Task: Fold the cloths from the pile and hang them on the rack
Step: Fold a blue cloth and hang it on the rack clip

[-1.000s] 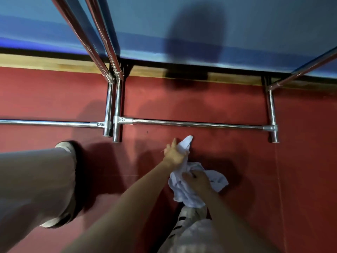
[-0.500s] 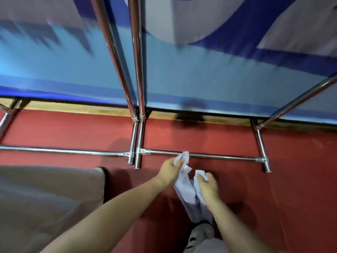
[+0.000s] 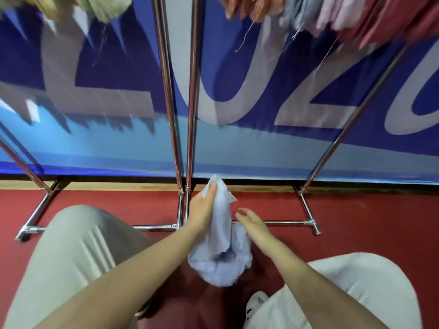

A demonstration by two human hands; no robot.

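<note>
Over red floor (image 3: 356, 233), left hand (image 3: 202, 210) grips cloth (image 3: 221, 245).

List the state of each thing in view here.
Pale cloth: unfolded, bunched, hanging from the left hand.
Left hand: fingers curled round the cloth's top.
Right hand: fingers relaxed, beside the cloth; whether it touches is unclear.
Rack: standing on the red floor.
Hung cloths: draped at the top edge, blurred.
</note>
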